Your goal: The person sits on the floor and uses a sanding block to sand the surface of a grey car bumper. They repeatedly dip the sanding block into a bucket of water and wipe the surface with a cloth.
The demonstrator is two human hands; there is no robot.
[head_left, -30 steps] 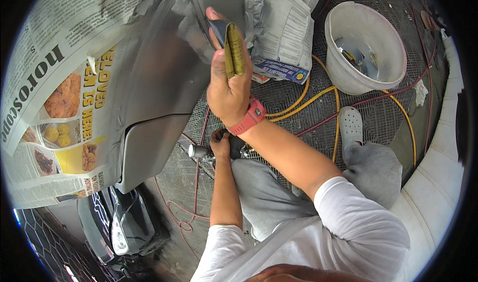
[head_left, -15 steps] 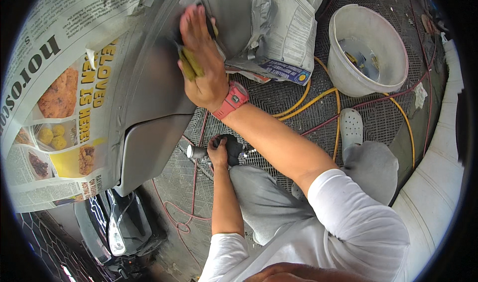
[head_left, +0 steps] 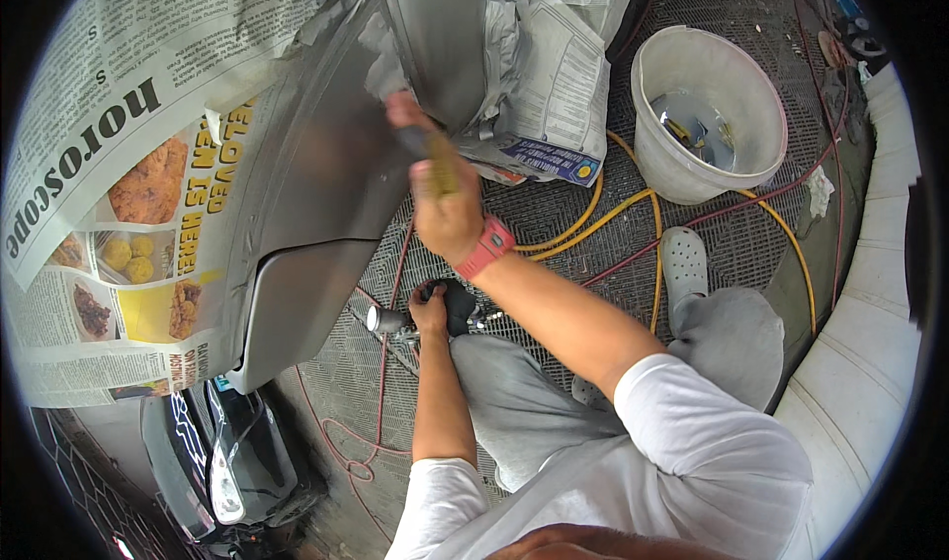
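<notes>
My right hand (head_left: 440, 199), with a red wristband, presses a yellow-green sanding pad (head_left: 438, 160) against the grey primed car body panel (head_left: 326, 165); the hand is blurred with motion. Lower down, my left hand (head_left: 428, 311) is shut on a black and silver air tool (head_left: 415, 318), held low near my knee above the mesh floor. Newspaper masking (head_left: 109, 145) covers the panel to the left.
A white bucket (head_left: 692, 174) with some water and bits in it stands at the upper right. Yellow and red hoses (head_left: 633, 224) run over the metal mesh floor. Crumpled newspaper (head_left: 554, 76) lies at the top. My grey clog (head_left: 684, 263) rests on the mesh.
My right hand with the pad has slid over the panel, first left and up, now back down and to the right. My left hand has kept still on the air tool.
</notes>
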